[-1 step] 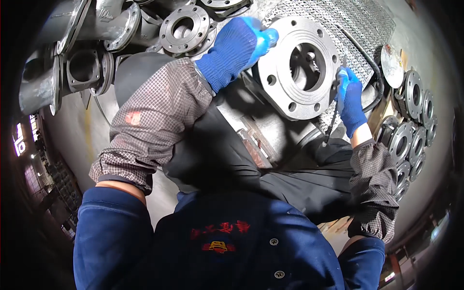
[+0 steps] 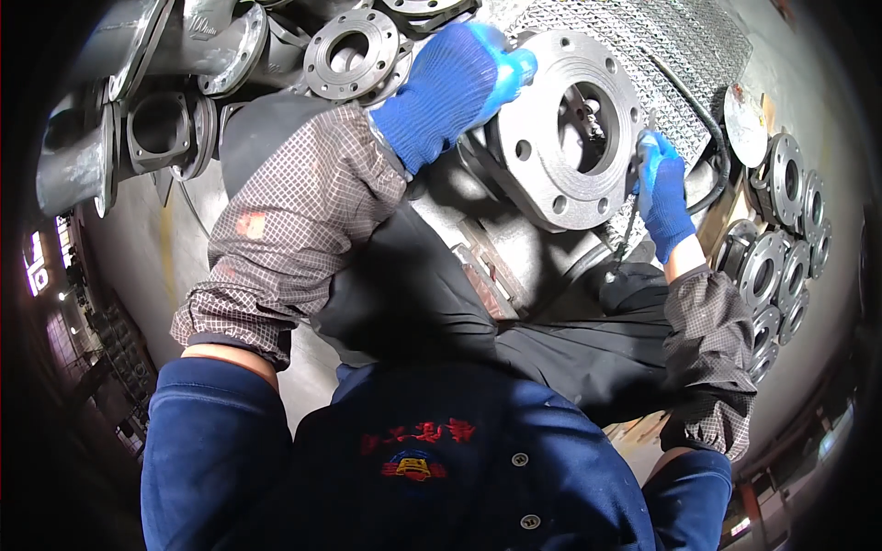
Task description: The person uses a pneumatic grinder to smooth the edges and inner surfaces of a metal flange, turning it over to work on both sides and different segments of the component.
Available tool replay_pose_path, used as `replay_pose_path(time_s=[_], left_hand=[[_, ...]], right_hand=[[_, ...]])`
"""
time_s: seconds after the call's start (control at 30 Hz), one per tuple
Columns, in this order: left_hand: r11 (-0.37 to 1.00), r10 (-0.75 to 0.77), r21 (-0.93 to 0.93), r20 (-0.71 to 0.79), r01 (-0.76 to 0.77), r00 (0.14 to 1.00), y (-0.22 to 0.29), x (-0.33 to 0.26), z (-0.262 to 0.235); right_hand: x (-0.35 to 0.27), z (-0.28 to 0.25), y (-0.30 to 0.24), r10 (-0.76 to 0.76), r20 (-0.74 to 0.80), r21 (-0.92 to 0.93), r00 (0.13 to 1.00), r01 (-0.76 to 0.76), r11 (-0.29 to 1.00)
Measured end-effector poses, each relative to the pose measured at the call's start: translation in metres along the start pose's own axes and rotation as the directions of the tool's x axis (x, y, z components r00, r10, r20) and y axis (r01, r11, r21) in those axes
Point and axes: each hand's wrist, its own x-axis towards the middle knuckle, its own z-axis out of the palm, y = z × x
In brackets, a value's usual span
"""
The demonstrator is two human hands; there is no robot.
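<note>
A grey metal flanged casting (image 2: 531,110) stands tilted in front of me, with bolt holes round its face and a wide central bore. Part of its inside shows through the bore. My left hand (image 2: 464,78), in a blue coated glove, grips its upper left rim with the fingers bent. At its right edge is my right hand (image 2: 663,188), gloved alike and closed. A slim grey tool (image 2: 653,119) pokes up from those fingers; its kind cannot be made out. A thin dark cord hangs below that hand.
Flanged pipe castings (image 2: 239,55) crowd the far left, beside a loose flange (image 2: 351,55). A textured metal mesh sheet (image 2: 680,46) lies behind the casting, with a black hose (image 2: 712,129) across it. More flanges (image 2: 785,179) are stacked at right.
The casting has tipped or turned slightly, so its bore shows differently. My left hand has shifted a little up and right with it; my right hand has moved slightly.
</note>
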Motion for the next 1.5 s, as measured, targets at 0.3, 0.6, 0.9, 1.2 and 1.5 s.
replay_pose_path(time_s=[0.3,0.6,0.9,1.2,1.5], left_hand=[[0.639,0.518,0.646,0.041,-0.418,0.855,0.063,0.031,0.001],[0.678,0.594,0.457,0.119,-0.575,0.796,0.091,0.016,0.036],[0.76,0.556,-0.099,-0.412,-0.642,0.722,0.099,0.022,0.044],[0.787,0.595,0.054,-0.331,-0.615,0.733,0.056,0.012,0.01],[0.896,0.431,0.016,-0.276,-0.444,0.859,0.055,-0.004,0.01]], right_hand=[[-0.011,-0.006,0.025,-0.409,0.394,-0.575,0.823,0.567,0.59],[0.004,0.002,0.102,-0.061,0.146,-0.174,0.987,0.087,0.981],[-0.053,-0.004,0.034,0.351,0.166,0.161,0.922,-0.376,0.912],[-0.067,0.009,-0.013,0.313,0.103,0.178,0.944,-0.327,0.928],[-0.07,0.013,0.002,0.182,-0.068,0.008,0.981,-0.182,0.983]])
